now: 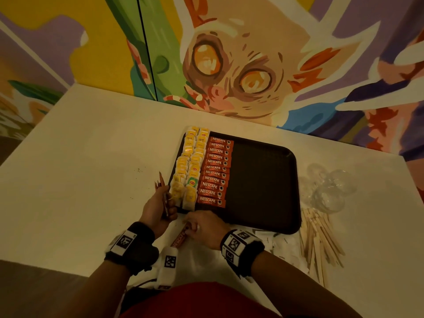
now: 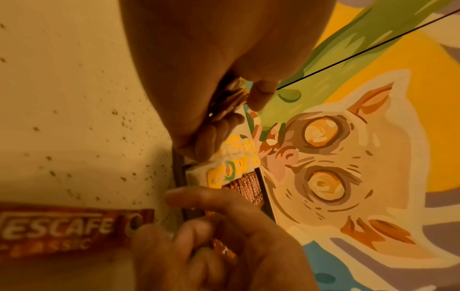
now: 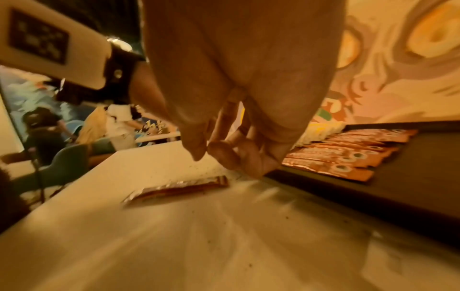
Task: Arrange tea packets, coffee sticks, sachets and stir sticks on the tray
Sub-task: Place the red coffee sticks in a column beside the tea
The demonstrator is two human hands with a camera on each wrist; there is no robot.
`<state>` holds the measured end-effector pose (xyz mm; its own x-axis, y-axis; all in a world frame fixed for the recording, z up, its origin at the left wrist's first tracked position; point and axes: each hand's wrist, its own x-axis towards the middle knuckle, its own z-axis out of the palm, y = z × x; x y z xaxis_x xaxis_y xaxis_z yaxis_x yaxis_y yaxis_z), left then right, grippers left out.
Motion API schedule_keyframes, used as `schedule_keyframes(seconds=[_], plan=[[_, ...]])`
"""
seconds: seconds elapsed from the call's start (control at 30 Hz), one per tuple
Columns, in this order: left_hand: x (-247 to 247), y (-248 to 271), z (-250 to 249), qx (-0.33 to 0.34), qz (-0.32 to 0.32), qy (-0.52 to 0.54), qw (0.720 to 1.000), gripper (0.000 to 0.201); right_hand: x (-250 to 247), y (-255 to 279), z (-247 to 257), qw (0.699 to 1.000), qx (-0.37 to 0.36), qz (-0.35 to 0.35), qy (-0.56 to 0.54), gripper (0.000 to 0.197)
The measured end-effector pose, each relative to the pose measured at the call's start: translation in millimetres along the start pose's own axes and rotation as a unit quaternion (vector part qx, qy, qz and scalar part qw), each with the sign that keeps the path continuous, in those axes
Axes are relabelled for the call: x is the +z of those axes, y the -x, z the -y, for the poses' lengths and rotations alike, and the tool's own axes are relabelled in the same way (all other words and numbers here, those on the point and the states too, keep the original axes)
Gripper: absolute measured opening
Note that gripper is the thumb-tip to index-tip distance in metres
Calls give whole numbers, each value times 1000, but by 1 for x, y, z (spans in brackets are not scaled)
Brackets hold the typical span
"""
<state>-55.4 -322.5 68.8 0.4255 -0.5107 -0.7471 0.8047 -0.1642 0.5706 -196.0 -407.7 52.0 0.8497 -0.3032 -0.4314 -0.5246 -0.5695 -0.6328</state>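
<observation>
A black tray [image 1: 259, 184] carries two columns of yellow tea packets [image 1: 190, 166] and one column of red coffee sticks [image 1: 215, 171]; its right half is bare. At the tray's front left corner my left hand [image 1: 158, 210] grips a bundle of coffee sticks [image 1: 163, 189], also seen as the bundle [image 2: 231, 98]. One loose coffee stick [image 1: 180, 236] [image 3: 174, 190] lies on the table before the tray. My right hand [image 1: 202, 226] [image 3: 224, 155] hovers at that stick's far end with fingers curled, thumb and forefinger tips close. A red scrap shows among its fingers from the left wrist; whether it is held is unclear.
Wooden stir sticks [image 1: 319, 237] lie in a loose pile right of the tray, with white sachets [image 1: 283, 246] beside them. Clear glass pieces [image 1: 328, 189] sit further back on the right. The white table [image 1: 91, 157] meets a painted wall behind. Its front edge is near my body.
</observation>
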Motion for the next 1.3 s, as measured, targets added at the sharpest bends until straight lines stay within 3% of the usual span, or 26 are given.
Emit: schedule_keyframes(seconds=[0.07,0.17,0.37,0.5,0.6,0.7,0.83,0.9,1.0,1.1,1.2,1.3], plan=[[-5,2,0,6,1,-26,1000,35,4,-4,3,995,-7,39,88,39],[-14,7,2,33,9,-98,995,35,6,-5,4,989,-17,54,136,32],[-27,18,3,76,64,-278,955,19,4,1,0,994,10,23,103,22],[-28,17,3,84,62,-366,925,16,3,8,-5,997,31,-1,77,17],[-26,13,4,81,40,-396,914,13,0,15,-11,997,59,-48,25,15],[-20,19,3,84,78,-406,907,17,-7,20,-17,993,83,-87,-18,17],[-10,24,1,161,159,-513,828,10,-16,22,-27,988,94,-92,-86,14],[-8,22,0,179,160,-537,809,4,-21,22,-30,982,104,-97,-125,16],[-5,18,-1,192,137,-536,810,15,-27,24,-30,965,103,-108,-216,17],[0,18,-1,200,115,-518,824,11,-30,24,-32,943,111,-135,-283,11],[2,14,-1,203,95,-509,831,5,-29,21,-35,928,135,-146,-316,9],[5,8,2,199,65,-502,839,13,-27,18,-42,919,166,-162,-320,7]])
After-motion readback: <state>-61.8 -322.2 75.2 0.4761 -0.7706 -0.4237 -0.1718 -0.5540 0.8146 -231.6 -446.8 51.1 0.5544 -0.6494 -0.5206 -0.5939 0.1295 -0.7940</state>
